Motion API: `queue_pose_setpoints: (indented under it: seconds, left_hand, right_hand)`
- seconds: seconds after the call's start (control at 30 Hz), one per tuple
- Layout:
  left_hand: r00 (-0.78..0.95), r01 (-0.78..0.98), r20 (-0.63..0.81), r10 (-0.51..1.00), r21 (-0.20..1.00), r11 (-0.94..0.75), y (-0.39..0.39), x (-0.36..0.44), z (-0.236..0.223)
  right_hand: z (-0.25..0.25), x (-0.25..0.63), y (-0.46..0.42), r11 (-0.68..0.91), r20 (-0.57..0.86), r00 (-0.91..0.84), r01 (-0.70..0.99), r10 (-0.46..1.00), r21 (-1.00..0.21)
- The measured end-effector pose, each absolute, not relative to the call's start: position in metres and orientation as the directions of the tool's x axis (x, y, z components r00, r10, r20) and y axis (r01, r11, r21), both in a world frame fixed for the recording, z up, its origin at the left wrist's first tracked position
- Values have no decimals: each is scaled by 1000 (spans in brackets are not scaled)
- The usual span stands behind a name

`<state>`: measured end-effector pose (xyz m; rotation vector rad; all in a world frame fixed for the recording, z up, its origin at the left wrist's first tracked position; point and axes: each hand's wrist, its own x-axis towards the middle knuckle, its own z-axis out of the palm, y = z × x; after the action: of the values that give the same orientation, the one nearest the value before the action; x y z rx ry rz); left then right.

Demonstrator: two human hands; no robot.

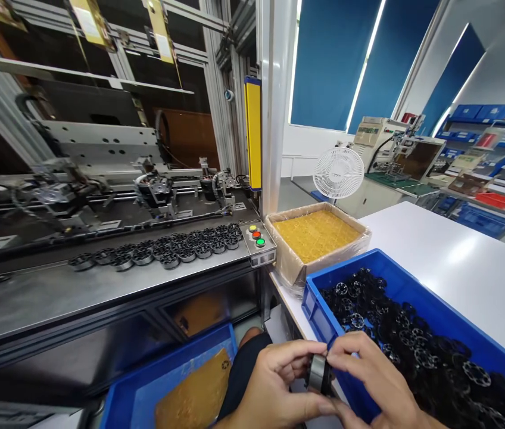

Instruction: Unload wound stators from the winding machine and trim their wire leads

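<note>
Workpiece [317,374], grey-banded, between left hand [277,384] and right hand [373,370], touching both.

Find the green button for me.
Near the centre of the head view, the green button sits on the control box, below the red button and left of the open carton.

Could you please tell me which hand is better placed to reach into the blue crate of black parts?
Probably the right hand: it appears nearer the blue crate, while the left hand is farther off. Both are at the round part.
</note>
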<state>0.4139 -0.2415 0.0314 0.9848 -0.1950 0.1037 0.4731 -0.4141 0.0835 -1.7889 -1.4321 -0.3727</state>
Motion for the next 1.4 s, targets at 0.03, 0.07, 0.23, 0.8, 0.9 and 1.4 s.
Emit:
queue_pose_setpoints:
  seconds: [0.03, 0.07, 0.23, 0.8, 0.9, 1.4]
  left_hand:
    - [979, -175, 204, 8, 820, 545, -240, 414, 32]
    - [981, -169, 193, 13, 822, 544, -240, 413, 32]
    - [995, -49, 90, -42, 812, 582, -237, 412, 30]
    - [934, -317, 343, -103, 926, 207, -235, 396, 21]
    - [884, -421, 417, -212, 907, 30, -233, 395, 14]
    - [837, -541, 511, -197, 826, -154, -217, 400, 8]
  right_hand:
    - [84, 474, -414, -45, 674, 286, 935, 681, -352]
    - [83, 475, -414, -54, 690, 260, 951, 676, -305]
    - [81, 479, -414, -69, 728, 138, 990, 672, -124]
    - [88, 486, -416, -155, 637, 379, 912, 671, -379]
    - [88, 490, -416, -126, 531, 476, 816, 701, -564]
    - [69, 489, -418, -151, 655, 342, 931, 674, -331]
